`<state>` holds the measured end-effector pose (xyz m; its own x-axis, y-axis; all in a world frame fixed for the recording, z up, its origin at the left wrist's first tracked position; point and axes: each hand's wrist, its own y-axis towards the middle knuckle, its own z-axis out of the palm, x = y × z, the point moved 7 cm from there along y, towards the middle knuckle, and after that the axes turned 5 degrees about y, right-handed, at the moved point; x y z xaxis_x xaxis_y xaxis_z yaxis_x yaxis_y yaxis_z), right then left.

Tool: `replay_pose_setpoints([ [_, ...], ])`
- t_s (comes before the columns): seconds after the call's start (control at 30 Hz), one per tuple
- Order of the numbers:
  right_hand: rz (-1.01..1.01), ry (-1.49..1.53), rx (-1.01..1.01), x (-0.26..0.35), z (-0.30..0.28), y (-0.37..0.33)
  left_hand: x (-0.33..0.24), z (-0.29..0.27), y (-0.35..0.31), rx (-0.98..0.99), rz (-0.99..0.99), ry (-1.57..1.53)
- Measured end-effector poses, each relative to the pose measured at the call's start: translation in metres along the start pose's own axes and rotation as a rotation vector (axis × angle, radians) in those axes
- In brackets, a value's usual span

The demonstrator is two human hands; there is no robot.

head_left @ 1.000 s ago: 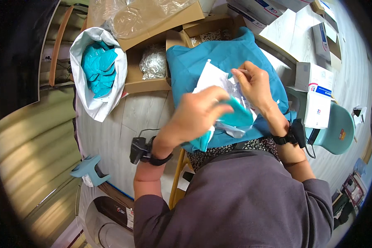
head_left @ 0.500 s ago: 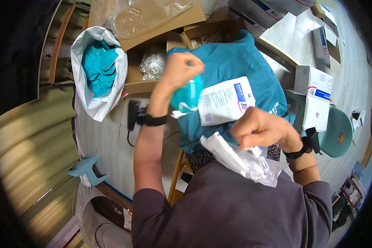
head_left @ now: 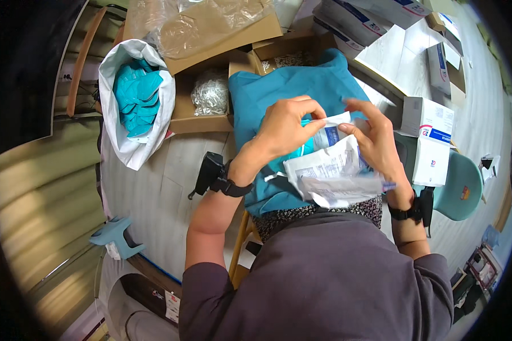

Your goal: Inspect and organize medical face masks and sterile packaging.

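White paper-and-film pouch (head_left: 331,136) sits over the lap, above the teal cloth (head_left: 290,91), pinched at its top edge from both sides. Left hand (head_left: 284,128): thumb & fingertips pressed together on pouch's left corner. Right hand (head_left: 375,139): fingers curled, thumb & index nipping the right corner. What's inside the pouch can't be made out; a bit of teal shows by the left palm, unclear if it's the contents or the cloth behind.

Under the hands lie crumpled wrappers (head_left: 333,179), approx 2 or 3, overlapping so the count isn't sure. Lower part of the cloth is hidden by hands & wrappers.

Counts: 2 hands, each w/ 1 dark wrist strap; the left one carries a black device (head_left: 209,173). 1 white bag (head_left: 132,99) of teal items, too bunched to count. 1 open cardboard box (head_left: 205,108) w/ clear-bagged stuff inside, contents hard to tell. 1 clear plastic sheet (head_left: 210,20) on top, cut off by the frame. Several white-and-blue cartons (head_left: 432,142) at right, at least 4, some cut off at the upper edge. 1 teal chair (head_left: 461,184), partly hidden by the right forearm.
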<state>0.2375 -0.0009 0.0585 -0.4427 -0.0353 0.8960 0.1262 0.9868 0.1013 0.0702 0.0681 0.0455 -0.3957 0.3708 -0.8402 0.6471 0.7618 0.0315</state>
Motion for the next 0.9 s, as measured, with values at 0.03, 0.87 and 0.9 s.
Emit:
replay_pose_setpoints([
  [0.03, 0.088, 0.087, 0.069, -0.010, 0.007, 0.001, -0.007, 0.001, -0.003, -0.002, 0.026, 0.031],
  [0.87, 0.149, 0.315, -0.315, -0.082, -0.025, 0.013, -0.039, -0.028, -0.096, -0.310, -0.021, -0.197],
  [0.9, 0.159, 0.332, -0.323, -0.087, -0.029, 0.013, -0.035, -0.033, -0.103, -0.302, -0.056, -0.186],
])
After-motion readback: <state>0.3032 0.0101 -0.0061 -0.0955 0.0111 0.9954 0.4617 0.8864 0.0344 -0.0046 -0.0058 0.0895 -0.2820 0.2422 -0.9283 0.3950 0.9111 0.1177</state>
